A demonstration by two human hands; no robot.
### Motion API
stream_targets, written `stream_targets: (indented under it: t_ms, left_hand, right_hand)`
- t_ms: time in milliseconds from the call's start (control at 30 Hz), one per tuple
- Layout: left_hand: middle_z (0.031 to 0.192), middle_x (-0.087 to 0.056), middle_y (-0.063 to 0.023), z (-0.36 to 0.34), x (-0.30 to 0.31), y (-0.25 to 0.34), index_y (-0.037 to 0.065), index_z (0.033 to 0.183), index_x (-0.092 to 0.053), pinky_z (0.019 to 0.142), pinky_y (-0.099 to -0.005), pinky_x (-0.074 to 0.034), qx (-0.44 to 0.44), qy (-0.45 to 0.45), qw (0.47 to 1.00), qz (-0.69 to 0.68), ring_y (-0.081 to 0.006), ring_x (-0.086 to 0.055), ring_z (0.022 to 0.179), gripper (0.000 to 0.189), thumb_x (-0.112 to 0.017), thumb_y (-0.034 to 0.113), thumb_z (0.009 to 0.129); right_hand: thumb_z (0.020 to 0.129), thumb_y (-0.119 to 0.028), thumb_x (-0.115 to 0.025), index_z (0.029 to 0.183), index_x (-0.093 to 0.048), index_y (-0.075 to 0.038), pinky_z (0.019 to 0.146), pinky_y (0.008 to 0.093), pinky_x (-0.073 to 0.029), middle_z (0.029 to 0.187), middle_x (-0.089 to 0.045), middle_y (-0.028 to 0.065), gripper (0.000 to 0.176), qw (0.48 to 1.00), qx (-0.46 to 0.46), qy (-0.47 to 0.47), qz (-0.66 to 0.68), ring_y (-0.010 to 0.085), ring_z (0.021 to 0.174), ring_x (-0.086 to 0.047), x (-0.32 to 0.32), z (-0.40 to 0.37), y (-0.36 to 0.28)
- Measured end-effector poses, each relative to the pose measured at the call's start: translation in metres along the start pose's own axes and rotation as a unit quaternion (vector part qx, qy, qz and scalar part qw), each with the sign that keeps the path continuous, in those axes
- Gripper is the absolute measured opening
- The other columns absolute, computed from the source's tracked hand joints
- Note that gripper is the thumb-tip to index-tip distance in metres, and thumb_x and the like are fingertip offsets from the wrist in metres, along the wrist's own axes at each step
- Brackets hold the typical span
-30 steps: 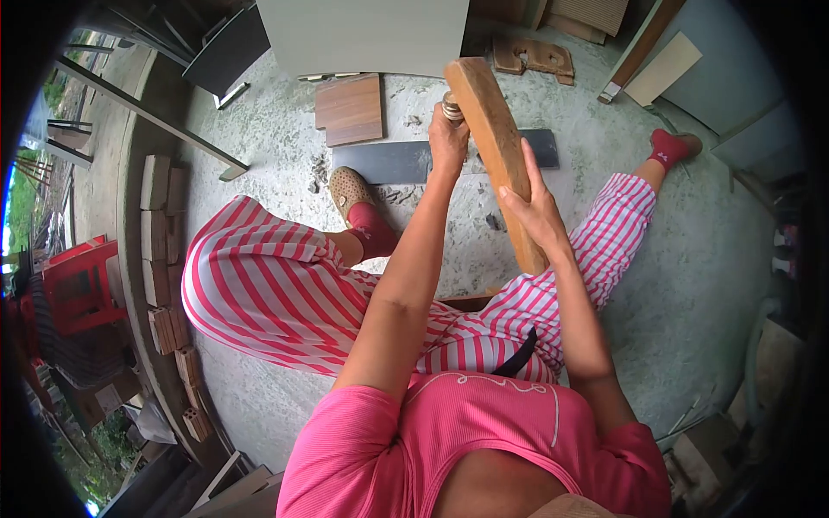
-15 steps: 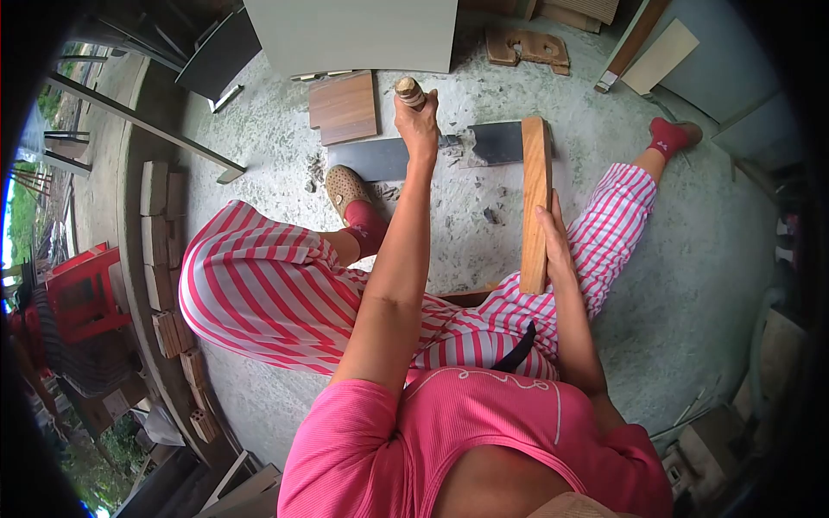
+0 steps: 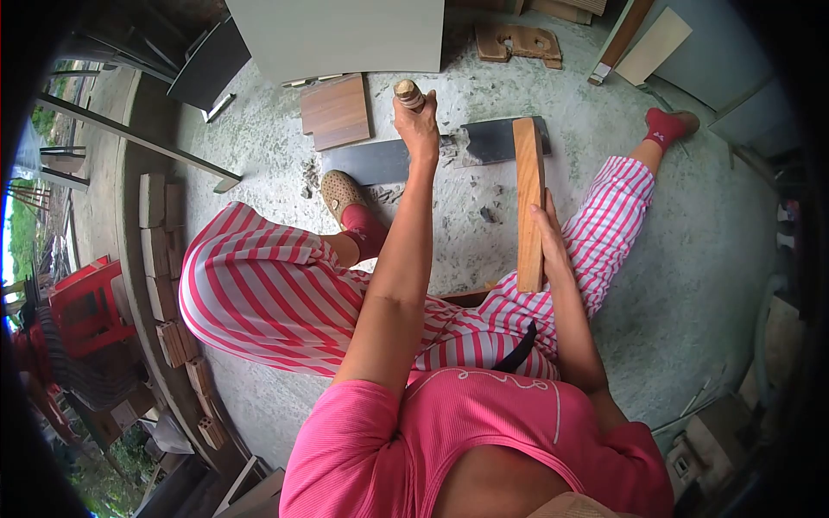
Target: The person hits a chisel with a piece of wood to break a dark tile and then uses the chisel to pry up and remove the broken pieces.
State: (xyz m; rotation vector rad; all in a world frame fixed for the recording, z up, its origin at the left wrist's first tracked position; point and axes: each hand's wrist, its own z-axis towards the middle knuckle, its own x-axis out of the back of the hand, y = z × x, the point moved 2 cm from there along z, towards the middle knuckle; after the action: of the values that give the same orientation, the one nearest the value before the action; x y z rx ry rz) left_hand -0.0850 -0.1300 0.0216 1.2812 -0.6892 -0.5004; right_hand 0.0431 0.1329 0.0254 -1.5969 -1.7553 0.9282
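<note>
My left hand (image 3: 417, 128) is closed around an upright round wooden tool handle (image 3: 408, 93), its top end pointing up at me. The working end of this tool is hidden below my fist. Under it lies a dark flat board (image 3: 367, 161) with a ragged, broken gap near its middle. My right hand (image 3: 553, 237) grips a thick wooden bar (image 3: 529, 203) by its near part, at my right thigh. The far end of the bar covers part of the dark board's right portion. My shoe (image 3: 341, 194) stands against the board's near edge on the left.
A brown wood-grain panel (image 3: 335, 112) lies beyond the board. Dark chips (image 3: 490, 214) are scattered on the concrete floor. A cut-out wooden piece (image 3: 518, 45) and a large pale panel (image 3: 337, 34) are at the back. Hollow bricks (image 3: 154, 246) line the left ledge.
The view has shifted slightly. The wooden bar has tipped a little and sits slightly further left with my right hand. My left hand keeps the tool handle in nearly the same place.
</note>
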Motion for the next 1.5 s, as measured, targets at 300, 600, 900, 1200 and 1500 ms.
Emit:
stream_targets:
  t_ms: [300, 600, 900, 1200, 1500]
  left_hand:
    - [0.078, -0.060, -0.0106, -0.006, -0.006, -0.002, 0.000, 0.092, -0.050, 0.068, -0.0326, -0.047, -0.021, -0.013, 0.999, 0.034, -0.0186, -0.056, 0.070, 0.031, -0.072, 0.017, 0.078]
    - [0.097, -0.053, -0.0189, -0.053, -0.044, 0.013, 0.002, 0.100, -0.048, 0.075, -0.0446, -0.046, -0.144, -0.139, 0.963, 0.179, -0.0391, -0.053, 0.090, 0.036, -0.070, 0.004, 0.071]
    - [0.098, -0.052, -0.0181, -0.050, -0.045, 0.002, 0.003, 0.100, -0.048, 0.077, -0.0443, -0.045, -0.128, -0.165, 0.960, 0.184, -0.0384, -0.052, 0.093, 0.039, -0.068, -0.002, 0.067]
    - [0.099, -0.054, -0.0180, -0.055, -0.045, 0.005, 0.003, 0.102, -0.049, 0.075, -0.0455, -0.045, -0.139, -0.161, 0.959, 0.187, -0.0393, -0.054, 0.092, 0.036, -0.067, 0.004, 0.072]
    - [0.099, -0.054, -0.0173, -0.054, -0.035, 0.000, 0.004, 0.103, -0.049, 0.075, -0.0430, -0.046, -0.134, -0.152, 0.965, 0.168, -0.0371, -0.055, 0.091, 0.040, -0.068, 0.001, 0.068]
  right_hand:
    - [0.083, -0.048, -0.054, 0.147, -0.012, -0.007, 0.106, 0.0361, -0.027, 0.148, -0.023, 0.0185, 0.087, 0.999, 0.018, 0.004, -0.051, 0.0298, 0.132, -0.030, -0.004, 0.001, -0.011]
    - [0.081, -0.033, -0.059, 0.147, -0.011, -0.009, 0.106, 0.0394, -0.030, 0.147, -0.022, 0.0220, 0.085, 0.959, 0.256, 0.028, -0.115, 0.0342, 0.132, -0.031, -0.037, -0.034, -0.123]
    - [0.084, -0.028, -0.058, 0.147, -0.012, -0.011, 0.102, 0.0369, -0.035, 0.142, -0.034, 0.0233, 0.081, 0.962, 0.207, 0.004, -0.178, 0.0323, 0.126, -0.042, -0.038, -0.011, -0.087]
    - [0.085, -0.037, -0.055, 0.147, -0.008, -0.008, 0.102, 0.0376, -0.034, 0.147, -0.023, 0.0222, 0.084, 0.957, 0.277, 0.070, -0.048, 0.0324, 0.129, -0.036, -0.029, -0.027, -0.119]
    - [0.082, -0.036, -0.058, 0.148, -0.011, -0.012, 0.106, 0.0369, -0.030, 0.145, -0.029, 0.0227, 0.084, 0.957, 0.220, -0.034, -0.188, 0.0350, 0.131, -0.034, -0.026, 0.002, -0.074]
